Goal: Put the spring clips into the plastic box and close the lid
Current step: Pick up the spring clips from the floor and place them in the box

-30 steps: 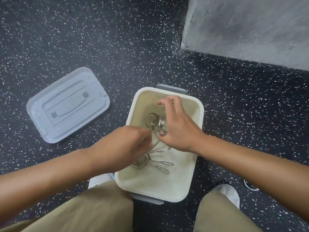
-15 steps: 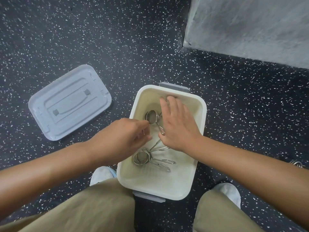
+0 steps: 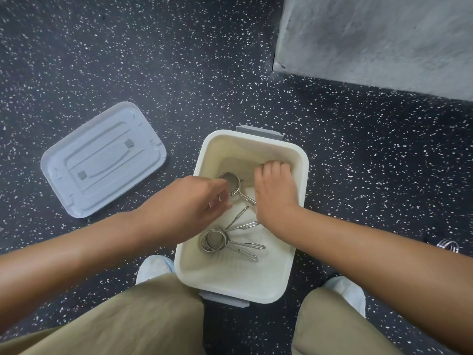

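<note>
A cream plastic box (image 3: 302,162) stands on the floor between my knees. Two metal spring clips lie in it, one near the front (image 3: 213,240) and one further back (image 3: 233,184). My left hand (image 3: 194,201) hovers over the box's left rim with loosely curled fingers, its fingertips at the back clip's ring and nothing visibly held. My right hand (image 3: 275,190) lies palm down inside the box, fingers bent toward the far wall, covering that clip's handles. What is under it is hidden. The grey lid (image 3: 102,160) lies on the floor to the left.
Another spring clip (image 3: 448,245) lies on the dark speckled floor at the far right, beside my right forearm. A grey concrete block (image 3: 378,37) fills the upper right. My knees and light shoes flank the box's near end.
My right hand has slid further toward the box's far wall and bent its fingers down. My left hand has loosened its pinch and shifted back toward the back clip's ring.
</note>
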